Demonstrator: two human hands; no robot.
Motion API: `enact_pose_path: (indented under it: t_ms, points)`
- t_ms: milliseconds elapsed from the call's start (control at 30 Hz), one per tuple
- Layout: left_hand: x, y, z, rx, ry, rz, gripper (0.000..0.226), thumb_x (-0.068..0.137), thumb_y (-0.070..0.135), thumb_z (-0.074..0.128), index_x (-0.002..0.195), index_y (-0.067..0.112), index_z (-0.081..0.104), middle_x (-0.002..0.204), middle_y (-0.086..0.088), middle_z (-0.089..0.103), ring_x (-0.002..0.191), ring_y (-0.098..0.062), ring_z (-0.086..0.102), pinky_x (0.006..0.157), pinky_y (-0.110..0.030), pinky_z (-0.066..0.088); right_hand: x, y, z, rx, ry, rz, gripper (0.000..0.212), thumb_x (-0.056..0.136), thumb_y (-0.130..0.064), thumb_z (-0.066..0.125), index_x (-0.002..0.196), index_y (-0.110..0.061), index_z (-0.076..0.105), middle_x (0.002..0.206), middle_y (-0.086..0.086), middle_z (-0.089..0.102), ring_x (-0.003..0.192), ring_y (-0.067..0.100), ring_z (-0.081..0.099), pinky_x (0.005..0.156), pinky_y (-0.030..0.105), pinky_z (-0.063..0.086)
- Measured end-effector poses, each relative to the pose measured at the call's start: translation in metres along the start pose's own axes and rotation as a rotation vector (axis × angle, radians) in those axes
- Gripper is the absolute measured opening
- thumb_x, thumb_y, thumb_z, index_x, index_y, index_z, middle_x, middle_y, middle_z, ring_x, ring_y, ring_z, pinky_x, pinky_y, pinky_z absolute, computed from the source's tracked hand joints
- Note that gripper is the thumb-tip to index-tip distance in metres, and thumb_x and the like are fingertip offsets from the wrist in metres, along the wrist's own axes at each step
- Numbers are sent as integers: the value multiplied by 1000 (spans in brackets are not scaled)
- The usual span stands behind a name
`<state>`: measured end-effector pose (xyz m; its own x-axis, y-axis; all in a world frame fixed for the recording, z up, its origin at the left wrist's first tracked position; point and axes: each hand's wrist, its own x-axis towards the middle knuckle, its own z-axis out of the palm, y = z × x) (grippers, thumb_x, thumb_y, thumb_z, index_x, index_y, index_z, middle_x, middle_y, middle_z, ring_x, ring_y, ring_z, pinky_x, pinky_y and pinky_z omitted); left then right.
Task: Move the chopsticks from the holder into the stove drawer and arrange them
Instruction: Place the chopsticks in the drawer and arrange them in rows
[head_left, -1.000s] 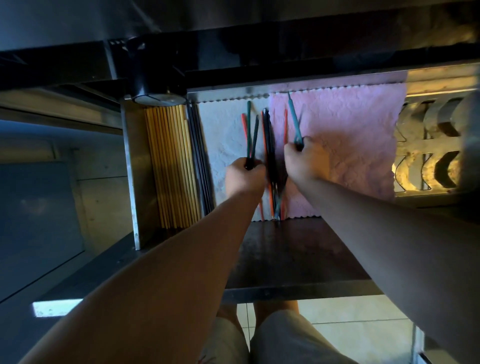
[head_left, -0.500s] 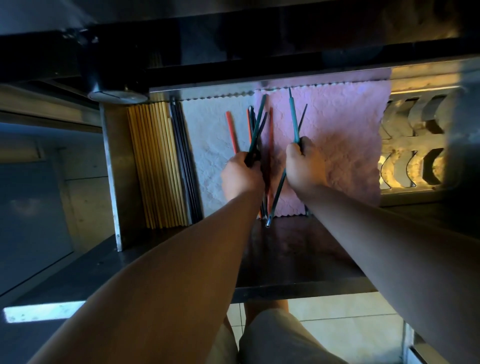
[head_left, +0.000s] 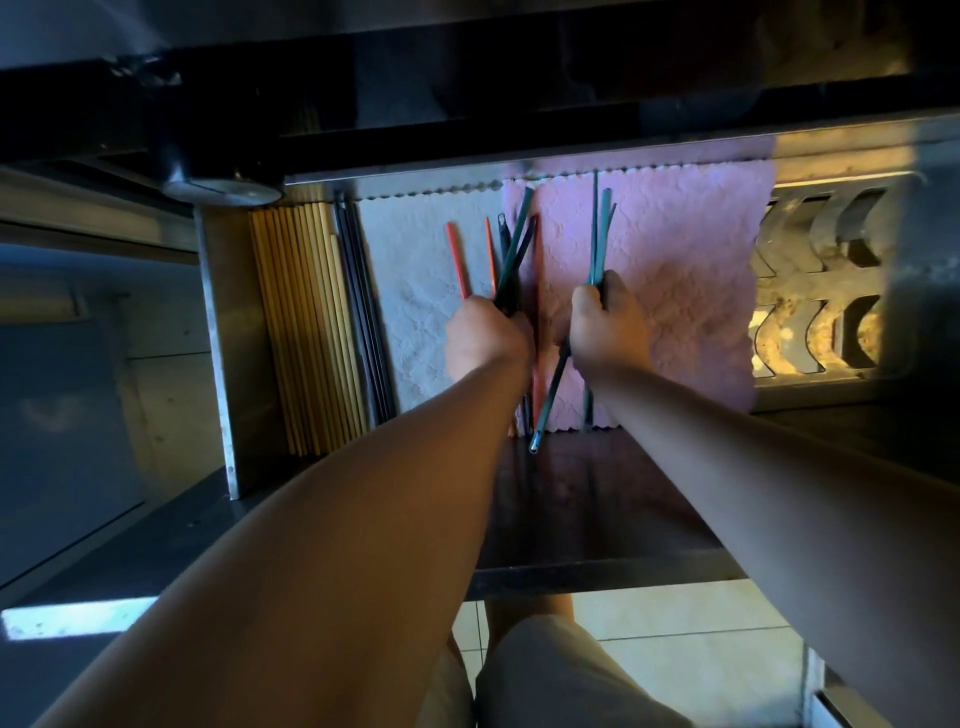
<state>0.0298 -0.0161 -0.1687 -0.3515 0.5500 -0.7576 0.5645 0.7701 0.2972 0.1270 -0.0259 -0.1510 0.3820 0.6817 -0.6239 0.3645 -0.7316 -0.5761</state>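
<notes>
Dim kitchen; open stove drawer (head_left: 597, 499) lined with a white cloth (head_left: 415, 291) and a pink cloth (head_left: 691, 291). Wooden chopsticks (head_left: 306, 332) lie aligned along its left wall. I see my left hand (head_left: 485, 338) closed around a fanned bunch of dark and teal chopsticks (head_left: 514, 260), orange ones (head_left: 458, 267) loose beside it. My right hand (head_left: 608, 327) is closed on teal chopsticks (head_left: 600, 244) over the pink cloth.

We've one head cam only: looks steeply down, forward, close over open drawer (head_left: 228, 332); no second view.
</notes>
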Motion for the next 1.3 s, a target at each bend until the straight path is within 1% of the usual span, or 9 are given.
enact_pose_path:
  t_ms: [133,233,267,367,633,800,933,1067,1300]
  points:
    - [-1,-2,-2,-115,-30,-29,20,82,24,65,87,4,67,75,-9,64,73,-30,65,58,-29,46,-3,3,3,19,-48,0,10,95,-22,38,92,-15,45,66,1,46,63,25,54,64,47,57]
    - [-2,-5,-5,-182,-12,-13,23,84,28,63,90,6,68,80,-8,66,75,-28,64,60,-27,43,-4,3,4,-73,-68,-36,15,96,-22,45,85,-12,44,62,-1,42,53,16,44,47,12,39]
    - [-2,-7,-8,-187,-8,-3,21,85,28,61,89,8,66,79,-7,64,75,-28,63,60,-27,43,-5,4,5,-98,-67,-54,16,95,-20,48,82,-10,45,60,-1,40,51,12,39,40,10,31]
    - [-2,-14,-16,-203,-21,16,18,89,27,53,90,10,59,81,-7,62,77,-29,61,60,-28,44,-1,8,14,-53,-34,-32,11,88,-11,57,83,-2,61,60,2,46,51,13,40,37,12,27]
    - [-1,-42,-40,-312,-26,32,10,94,20,47,95,13,53,69,2,49,64,-19,50,50,-25,33,0,5,48,-117,9,-2,22,80,-29,66,90,-10,71,81,12,70,74,26,65,68,36,55]
    - [2,-58,-46,-293,-39,-2,15,96,25,50,99,11,57,72,1,51,62,-18,50,50,-24,35,-6,6,50,-323,23,-17,18,85,-26,63,95,-10,65,83,5,62,78,21,56,64,25,35]
    - [6,-57,-43,-290,-45,-35,26,101,29,43,108,8,56,90,-8,61,86,-32,65,67,-34,50,-5,1,54,-347,18,7,22,82,-24,62,96,-9,68,95,13,70,93,31,65,67,25,39]
    - [4,-47,-39,-295,-68,-69,32,102,31,37,114,8,56,108,-16,66,98,-36,65,84,-43,54,-7,-11,50,-284,-1,3,26,87,-28,57,102,-8,63,88,9,60,84,24,58,70,25,38]
    - [-4,-31,-29,-282,-75,-74,30,104,28,37,113,7,56,112,-16,63,106,-34,60,78,-33,41,-14,-12,31,-53,33,31,10,93,-19,46,86,-14,50,71,0,49,66,20,49,55,23,36]
